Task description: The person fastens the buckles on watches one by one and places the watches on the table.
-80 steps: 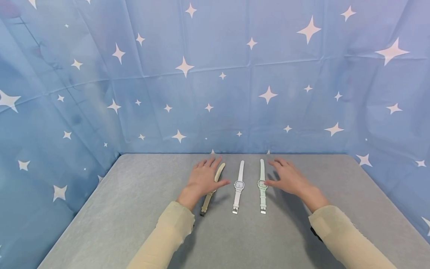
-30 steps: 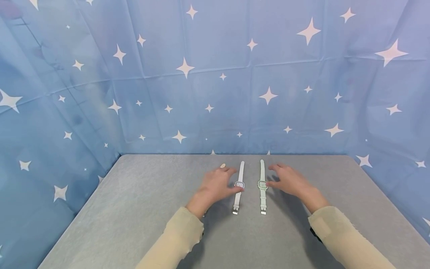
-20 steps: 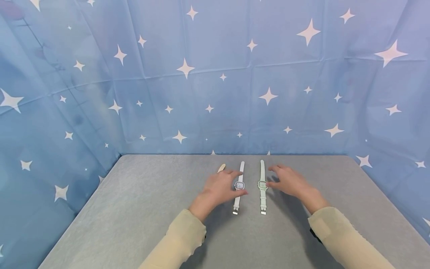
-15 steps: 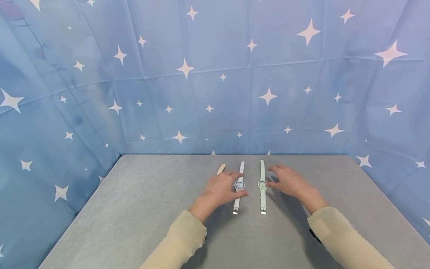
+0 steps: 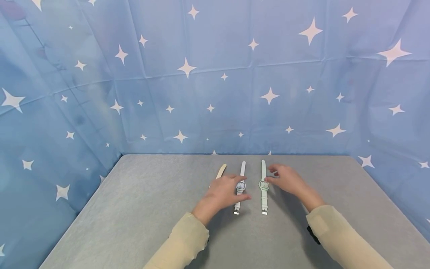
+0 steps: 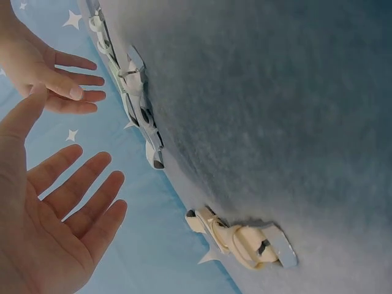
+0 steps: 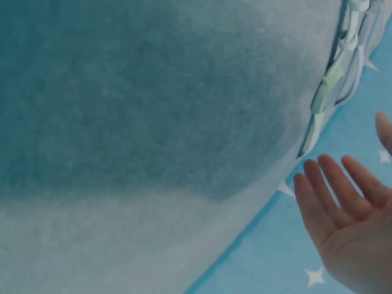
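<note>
Three watches lie on the gray table, in a row from left to right: the cream watch, the white watch and the green watch. The buckle ends of the white and green watches point toward the person. The cream watch is tilted relative to the other two.

The left hand is released, with its fingers extended. In the head view it covers most of the cream watch; only the upper strap shows beyond it. The thumb and index finger extend to either side of the white watch's dial. The left wrist view shows this hand raised, apart from the cream watch.

The right hand is also released, with its fingers relaxed. It is positioned just right of the green watch, its thumb tip next to the dial in the head view. The right wrist view shows the fingers apart from that watch.

A blue curtain with white stars hangs behind the table. Beige sleeves cover both forearms.
</note>
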